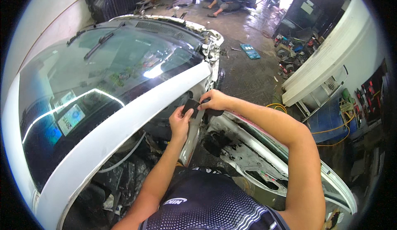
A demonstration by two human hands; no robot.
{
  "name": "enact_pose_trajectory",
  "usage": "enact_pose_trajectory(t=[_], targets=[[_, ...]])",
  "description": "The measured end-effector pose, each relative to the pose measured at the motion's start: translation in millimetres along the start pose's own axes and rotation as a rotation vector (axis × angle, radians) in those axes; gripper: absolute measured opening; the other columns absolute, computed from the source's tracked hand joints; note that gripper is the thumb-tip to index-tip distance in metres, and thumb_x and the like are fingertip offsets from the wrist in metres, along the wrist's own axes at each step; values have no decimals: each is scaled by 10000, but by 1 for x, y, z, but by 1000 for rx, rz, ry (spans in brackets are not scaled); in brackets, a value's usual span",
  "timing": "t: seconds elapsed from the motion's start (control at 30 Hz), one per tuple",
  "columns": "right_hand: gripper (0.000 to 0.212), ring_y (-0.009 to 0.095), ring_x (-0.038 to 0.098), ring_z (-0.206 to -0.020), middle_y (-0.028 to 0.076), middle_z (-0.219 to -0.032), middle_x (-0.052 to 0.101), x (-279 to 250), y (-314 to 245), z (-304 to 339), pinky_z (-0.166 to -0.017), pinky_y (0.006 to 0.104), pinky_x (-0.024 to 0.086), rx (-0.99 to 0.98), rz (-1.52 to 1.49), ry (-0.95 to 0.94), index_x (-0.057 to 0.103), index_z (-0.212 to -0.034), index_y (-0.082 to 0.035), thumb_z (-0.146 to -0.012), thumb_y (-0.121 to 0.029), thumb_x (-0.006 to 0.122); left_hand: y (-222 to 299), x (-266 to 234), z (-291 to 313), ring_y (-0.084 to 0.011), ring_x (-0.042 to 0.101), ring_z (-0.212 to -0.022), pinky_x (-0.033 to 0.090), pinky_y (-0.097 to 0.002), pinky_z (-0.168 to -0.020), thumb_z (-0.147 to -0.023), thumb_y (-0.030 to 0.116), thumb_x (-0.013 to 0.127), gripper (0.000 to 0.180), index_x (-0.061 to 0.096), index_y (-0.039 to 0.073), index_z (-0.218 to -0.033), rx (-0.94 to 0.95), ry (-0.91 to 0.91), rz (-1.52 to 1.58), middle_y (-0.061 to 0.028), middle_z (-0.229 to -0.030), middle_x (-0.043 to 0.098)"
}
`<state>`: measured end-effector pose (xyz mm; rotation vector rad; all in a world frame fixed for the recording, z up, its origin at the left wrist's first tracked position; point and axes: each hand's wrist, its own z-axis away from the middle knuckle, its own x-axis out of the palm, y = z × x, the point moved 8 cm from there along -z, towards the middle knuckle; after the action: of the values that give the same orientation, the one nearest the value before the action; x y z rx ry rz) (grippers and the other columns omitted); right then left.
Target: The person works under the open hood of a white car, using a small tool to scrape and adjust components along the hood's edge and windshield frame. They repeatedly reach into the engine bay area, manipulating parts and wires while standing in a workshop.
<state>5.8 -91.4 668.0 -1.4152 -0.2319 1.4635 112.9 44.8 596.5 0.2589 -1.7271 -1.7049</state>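
Dk block (191, 105) partly hidden by L fingers (189, 113), type unclear.

A: Quick desc. of what's worn?
B: Blk top (231, 188), sporty look. Lots of small wht dots (194, 216) over the near part, thinning out twd the plain blk far part.
A: Any markings?
B: Yep: wht logo (175, 200) on the L side, i.e. letters w/ a curved tick. Addl wht lettering (209, 171) along the far edge, only partly visible. Several wht stripes (257, 219) run slantwise, near R, next to the dots.
A: Arms?
B: L arm (155, 176) & R arm (308, 164) bare, as far as shown. Sleeve length hard to tell.
A: Lower down?
B: L hand (180, 122) & R hand (215, 101) bare too.
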Motion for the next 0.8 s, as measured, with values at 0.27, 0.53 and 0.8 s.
enact_pose_trajectory(t=[0.27,0.53,0.8], targets=[[436,197,669,-791,117,-833,731,9,3,-3,-763,339,523,-5,55,-6,782,-970,-55,-742,-423,835,20,-1,2,-133,654,-899,511,-276,-797,-928,23,673,193,671,-34,-1112,242,-14,-230,-77,-987,713],[400,277,695,-827,173,-875,736,-2,19,-20,-795,377,536,145,5,144,782,-967,-49,-718,-362,795,62,35,34,-367,648,-1038,514,-427,-901,-901,45,634,350,631,-7,-1247,842,4,-851,-177,-1193,682],[451,326,709,-864,191,-901,738,5,11,-17,-818,399,544,-21,106,95,780,-953,-59,-688,-423,800,19,14,9,-248,690,-944,517,-341,-864,-948,86,652,295,623,-63,-1201,286,25,-458,-153,-1073,719]])
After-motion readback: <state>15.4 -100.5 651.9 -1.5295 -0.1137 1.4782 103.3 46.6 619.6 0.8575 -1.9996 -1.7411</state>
